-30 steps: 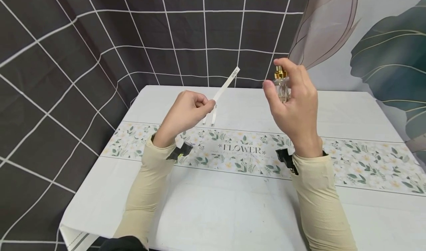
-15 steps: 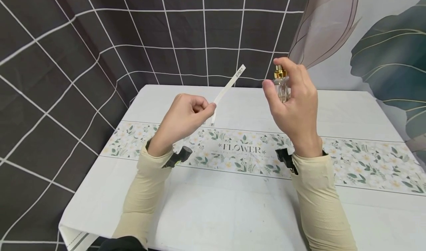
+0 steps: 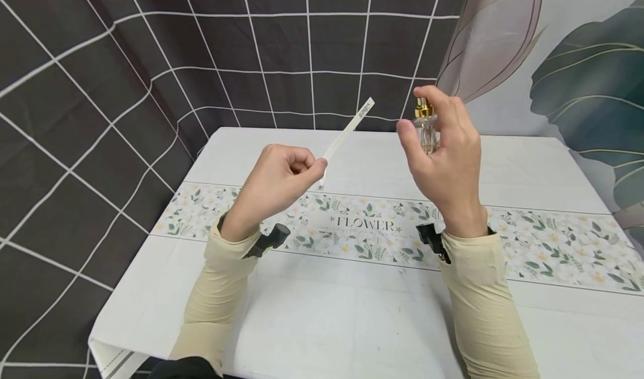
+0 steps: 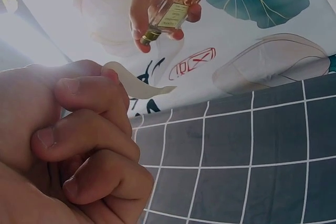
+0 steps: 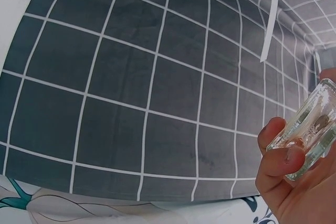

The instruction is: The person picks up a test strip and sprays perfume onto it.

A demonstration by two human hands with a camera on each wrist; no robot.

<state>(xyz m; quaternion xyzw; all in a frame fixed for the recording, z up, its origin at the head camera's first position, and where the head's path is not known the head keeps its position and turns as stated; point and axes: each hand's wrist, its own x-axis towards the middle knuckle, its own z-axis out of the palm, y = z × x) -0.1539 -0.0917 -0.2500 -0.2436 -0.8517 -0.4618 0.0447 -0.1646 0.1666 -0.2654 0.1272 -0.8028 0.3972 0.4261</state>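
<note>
My left hand (image 3: 282,180) pinches the near end of a perfume test strip (image 3: 347,131) between thumb and forefinger, the other fingers curled. The white strip slants up to the right, with dark print near its free tip. To its right, my right hand (image 3: 450,161) holds a small clear glass perfume bottle (image 3: 426,136) upright, forefinger on top of the gold spray head (image 3: 423,108). In the left wrist view a label (image 4: 173,15) shows on the bottle. A gap separates strip and bottle. Whether the spray head is pressed down cannot be told.
Another white strip (image 3: 322,181) lies on the table behind my left hand, partly hidden. A floral runner (image 3: 362,225) printed "FLOWER" crosses the white tablecloth (image 3: 342,306). A dark checked cloth (image 3: 282,43) hangs at the back and left.
My left hand has shifted slightly down and towards me, and the test strip's free tip has swung to the right, nearer the bottle. The right hand and perfume bottle have hardly moved.
</note>
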